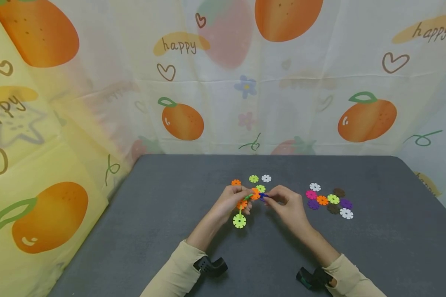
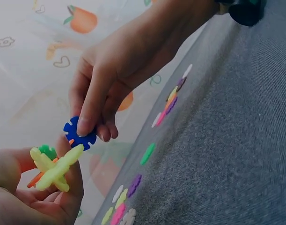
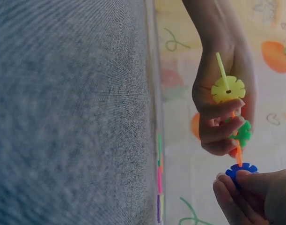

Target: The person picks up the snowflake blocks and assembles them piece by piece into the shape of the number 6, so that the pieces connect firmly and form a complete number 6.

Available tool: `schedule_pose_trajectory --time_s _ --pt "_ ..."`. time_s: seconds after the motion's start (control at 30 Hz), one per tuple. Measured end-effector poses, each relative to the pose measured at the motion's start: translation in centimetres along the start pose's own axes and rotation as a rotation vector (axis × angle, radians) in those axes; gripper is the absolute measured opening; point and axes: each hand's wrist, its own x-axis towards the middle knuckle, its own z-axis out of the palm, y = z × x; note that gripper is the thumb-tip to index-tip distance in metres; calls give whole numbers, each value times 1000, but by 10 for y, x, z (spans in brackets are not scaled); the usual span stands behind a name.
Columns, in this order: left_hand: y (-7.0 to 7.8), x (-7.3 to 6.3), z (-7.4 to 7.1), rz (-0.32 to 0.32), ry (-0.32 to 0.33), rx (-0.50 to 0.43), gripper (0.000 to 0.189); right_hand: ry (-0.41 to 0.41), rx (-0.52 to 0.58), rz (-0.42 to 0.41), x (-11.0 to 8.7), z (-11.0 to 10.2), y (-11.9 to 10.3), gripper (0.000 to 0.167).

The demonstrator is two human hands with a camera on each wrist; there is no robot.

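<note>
My left hand [image 1: 233, 200] grips a small chain of notched plastic discs slotted into each other. In the right wrist view the chain has a yellow-green disc [image 3: 228, 89] near the palm, a green disc [image 3: 245, 133] between the fingers, and an orange disc [image 3: 239, 157] sticking out edge-on. A blue disc [image 2: 89, 141] is pinched between thumb and fingers of my right hand [image 1: 289, 203]. Its notched edge meets the tip of the orange disc. Both hands are raised over the table, close together, and the left fingers partly hide the middle of the chain.
Right of the hands, a cluster of loose discs, among them an orange disc [image 1: 322, 200] and a white disc [image 1: 346, 213], lies on the grey table [image 1: 386, 239]. Other loose discs, including a lime disc [image 1: 253, 178], lie just beyond the hands. A printed cloth [image 1: 215, 90] hangs behind.
</note>
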Motion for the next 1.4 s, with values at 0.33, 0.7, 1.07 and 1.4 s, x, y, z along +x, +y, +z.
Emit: schedule_pose_trajectory --time_s 0.33,0.7,1.07,1.4 --pt "1 0 -2 -7 -11 22 26 -16 -46 -49 0 3 27 8" --pt "1 4 -9 -58 -46 -89 30 -95 -116 145 10 -10 42 28" --pt "-6 8 -14 -82 -59 -128 31 -112 -385 334 10 -27 62 28" --pt "-7 10 -11 -110 -70 -86 32 -177 -462 336 7 -29 75 41"
